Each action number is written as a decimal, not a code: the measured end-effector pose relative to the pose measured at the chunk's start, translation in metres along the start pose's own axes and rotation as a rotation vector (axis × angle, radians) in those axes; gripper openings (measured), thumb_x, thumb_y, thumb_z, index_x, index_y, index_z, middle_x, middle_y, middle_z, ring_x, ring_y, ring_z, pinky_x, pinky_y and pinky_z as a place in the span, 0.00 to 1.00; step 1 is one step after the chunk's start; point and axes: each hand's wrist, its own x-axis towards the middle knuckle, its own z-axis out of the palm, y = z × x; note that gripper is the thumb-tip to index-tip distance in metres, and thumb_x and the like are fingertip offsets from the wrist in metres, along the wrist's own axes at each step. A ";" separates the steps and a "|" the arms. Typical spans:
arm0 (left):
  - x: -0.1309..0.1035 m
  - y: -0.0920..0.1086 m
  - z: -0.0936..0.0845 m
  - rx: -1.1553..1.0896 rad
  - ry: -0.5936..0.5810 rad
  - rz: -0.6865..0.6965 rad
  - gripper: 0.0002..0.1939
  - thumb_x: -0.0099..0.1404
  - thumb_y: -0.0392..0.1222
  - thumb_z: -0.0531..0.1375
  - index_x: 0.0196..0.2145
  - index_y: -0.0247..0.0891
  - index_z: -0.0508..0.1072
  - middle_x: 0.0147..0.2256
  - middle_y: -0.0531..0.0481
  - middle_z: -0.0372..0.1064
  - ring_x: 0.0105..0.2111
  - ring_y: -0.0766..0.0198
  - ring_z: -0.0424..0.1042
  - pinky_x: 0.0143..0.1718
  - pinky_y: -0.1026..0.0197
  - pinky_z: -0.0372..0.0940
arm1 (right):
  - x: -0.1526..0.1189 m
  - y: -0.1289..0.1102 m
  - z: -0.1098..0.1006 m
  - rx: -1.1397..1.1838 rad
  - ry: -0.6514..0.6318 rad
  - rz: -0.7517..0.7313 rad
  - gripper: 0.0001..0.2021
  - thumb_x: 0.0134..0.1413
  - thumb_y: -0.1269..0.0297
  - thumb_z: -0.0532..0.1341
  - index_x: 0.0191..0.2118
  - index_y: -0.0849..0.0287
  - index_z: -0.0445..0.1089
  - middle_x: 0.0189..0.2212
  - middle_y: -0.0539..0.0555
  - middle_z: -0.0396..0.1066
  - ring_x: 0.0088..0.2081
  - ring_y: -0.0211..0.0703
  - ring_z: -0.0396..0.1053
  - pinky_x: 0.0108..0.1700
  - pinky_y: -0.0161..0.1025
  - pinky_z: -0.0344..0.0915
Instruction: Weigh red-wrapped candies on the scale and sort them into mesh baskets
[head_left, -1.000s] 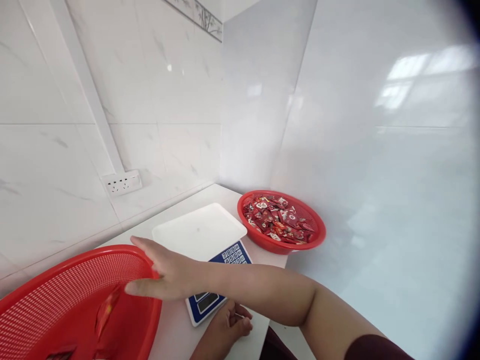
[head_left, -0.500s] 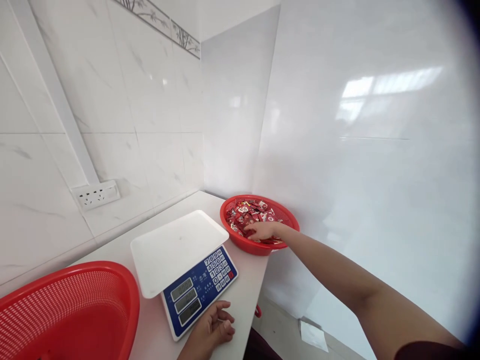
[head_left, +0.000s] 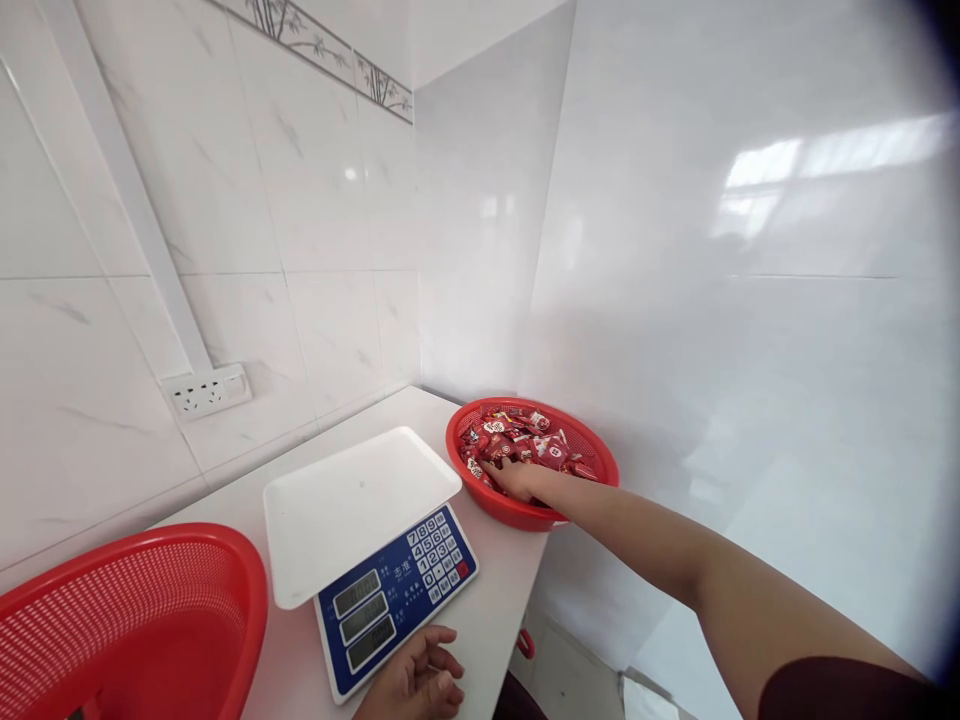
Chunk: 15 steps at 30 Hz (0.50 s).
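Packets (head_left: 553, 450) in one of two baskets (head_left: 510, 512) surrounded the right grip (head_left: 516, 481) — hold unclear; one scale (head_left: 401, 572) lay beside the open left grip (head_left: 418, 680).

The right hand (head_left: 514, 480) is burying some fingertips among red packets (head_left: 553, 450). The picture's edges are cutting off the mesh-sided red basket (head_left: 202, 560), left forearm and floor's white sheet (head_left: 646, 702). The scale's (head_left: 405, 572) smallest lettering is blurring.

Two baskets (head_left: 504, 510) (red), one scale (head_left: 401, 572).
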 end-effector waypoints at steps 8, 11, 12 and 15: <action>-0.002 -0.001 0.005 0.021 0.060 0.026 0.29 0.48 0.58 0.65 0.43 0.38 0.68 0.34 0.47 0.66 0.33 0.60 0.69 0.37 0.55 0.62 | -0.003 0.003 0.008 -0.021 0.078 -0.075 0.37 0.45 0.68 0.62 0.62 0.53 0.50 0.59 0.69 0.52 0.49 0.66 0.65 0.45 0.55 0.61; -0.003 0.000 0.005 0.016 0.060 0.017 0.28 0.49 0.57 0.65 0.43 0.39 0.68 0.35 0.47 0.66 0.34 0.60 0.69 0.38 0.55 0.62 | -0.005 0.006 0.009 -0.018 0.129 -0.142 0.34 0.47 0.69 0.59 0.62 0.56 0.51 0.54 0.69 0.60 0.48 0.65 0.66 0.45 0.54 0.60; -0.004 0.000 0.005 0.007 0.051 0.006 0.27 0.49 0.57 0.65 0.43 0.39 0.68 0.35 0.47 0.66 0.34 0.59 0.69 0.38 0.55 0.62 | -0.006 0.008 0.008 -0.013 0.139 -0.174 0.35 0.46 0.70 0.60 0.62 0.55 0.52 0.54 0.69 0.61 0.47 0.64 0.66 0.45 0.53 0.60; -0.004 0.001 0.005 -0.041 0.030 -0.023 0.25 0.51 0.54 0.66 0.43 0.40 0.68 0.36 0.48 0.66 0.35 0.60 0.69 0.39 0.56 0.61 | -0.005 0.016 0.004 0.020 0.160 -0.268 0.35 0.41 0.71 0.62 0.59 0.55 0.57 0.52 0.64 0.64 0.46 0.59 0.67 0.43 0.46 0.62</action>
